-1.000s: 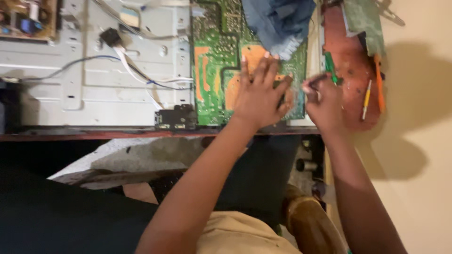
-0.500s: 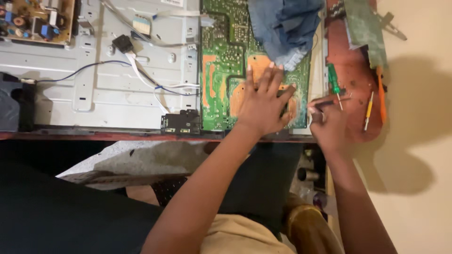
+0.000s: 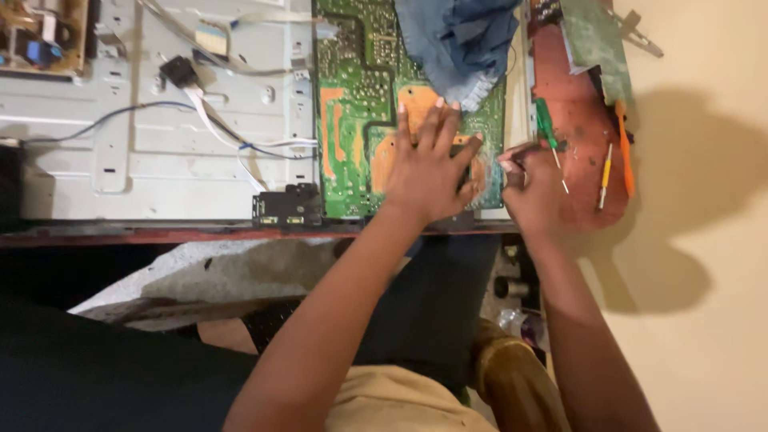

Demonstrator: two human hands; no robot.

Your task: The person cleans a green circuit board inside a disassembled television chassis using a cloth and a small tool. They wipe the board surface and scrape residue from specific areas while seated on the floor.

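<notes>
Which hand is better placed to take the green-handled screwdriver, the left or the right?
Probably the right hand. It is right beside the green-handled screwdriver on the red tray, its fingertips nearly at the shaft. The left hand lies spread flat on the green circuit board, farther away.

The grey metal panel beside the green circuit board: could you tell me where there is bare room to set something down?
The grey metal panel is bare below the blue and white wires, left of the black connector block. It is crowded on the green circuit board, under the left hand, and on the red board by the right hand, with screwdrivers.
</notes>
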